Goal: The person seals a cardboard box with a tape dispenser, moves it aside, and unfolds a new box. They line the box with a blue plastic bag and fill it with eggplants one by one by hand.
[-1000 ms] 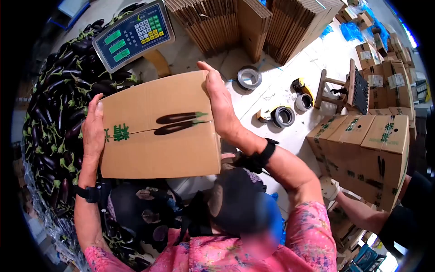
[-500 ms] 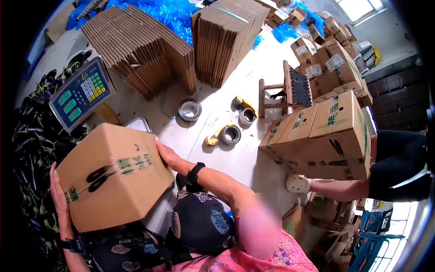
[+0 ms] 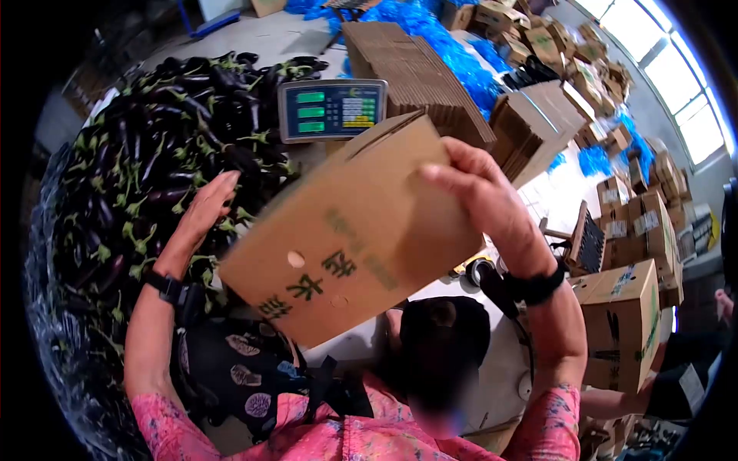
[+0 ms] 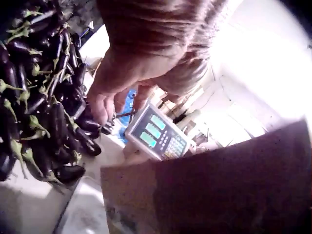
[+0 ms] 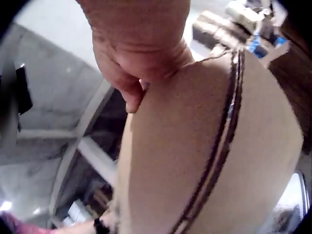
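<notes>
A cardboard box [image 3: 354, 230] with green lettering is tilted in front of the person in the head view. The right hand [image 3: 488, 203] grips its upper right edge, thumb lying over the printed face and the other fingers behind. From the right wrist, the box [image 5: 180, 126] shows a dark seam between two flaps, with the right hand [image 5: 141, 44] at one edge. Apart from the box, the left hand [image 3: 206, 217] is over the heap of eggplants [image 3: 146, 177], its fingers loosely bent around nothing. The left wrist view also shows the left hand [image 4: 151, 63] holding nothing.
A scale display [image 3: 333, 111] with green readouts stands behind the box. Flattened cartons [image 3: 415, 73] are stacked beyond it. Printed boxes [image 3: 623, 323] and a small stool [image 3: 584, 242] are on the right, near another person's leg. Tape dispensers [image 3: 473, 270] lie on the floor.
The box was held between both hands. It has been turned and tilted, its lettered side now facing up, and the left hand has come off it towards the eggplants.
</notes>
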### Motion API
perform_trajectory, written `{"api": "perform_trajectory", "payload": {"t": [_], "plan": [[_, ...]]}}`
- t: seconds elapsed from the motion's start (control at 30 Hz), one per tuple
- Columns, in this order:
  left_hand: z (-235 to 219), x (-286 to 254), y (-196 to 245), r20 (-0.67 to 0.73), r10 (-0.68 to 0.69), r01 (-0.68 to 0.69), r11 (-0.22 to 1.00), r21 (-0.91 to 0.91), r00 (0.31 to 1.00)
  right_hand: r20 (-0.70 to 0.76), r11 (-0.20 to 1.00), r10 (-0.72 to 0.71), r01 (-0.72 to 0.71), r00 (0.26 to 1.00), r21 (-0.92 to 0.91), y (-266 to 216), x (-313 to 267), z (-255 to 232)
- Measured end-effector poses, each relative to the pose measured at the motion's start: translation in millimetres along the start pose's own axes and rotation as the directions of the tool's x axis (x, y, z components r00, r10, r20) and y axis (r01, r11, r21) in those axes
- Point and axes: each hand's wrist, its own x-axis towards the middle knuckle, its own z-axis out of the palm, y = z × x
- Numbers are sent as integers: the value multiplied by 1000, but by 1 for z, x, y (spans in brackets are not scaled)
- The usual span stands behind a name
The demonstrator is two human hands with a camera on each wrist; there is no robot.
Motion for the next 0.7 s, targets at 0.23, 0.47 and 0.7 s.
{"api": "perform_trajectory", "payload": {"t": [0.23,0.47,0.7], "plan": [[41,-28,49,72,73,-55,973,-226,995,433,254,-49,431,900,-866,74,-30,143],[102,24,-51,-321,250,-166,949,267,913,388,242,-430,518,815,-820,118,-20,132],[84,19,-55,-238,256,-201,951,234,937,-276,781,241,-355,930,-514,180,56,24]]}}
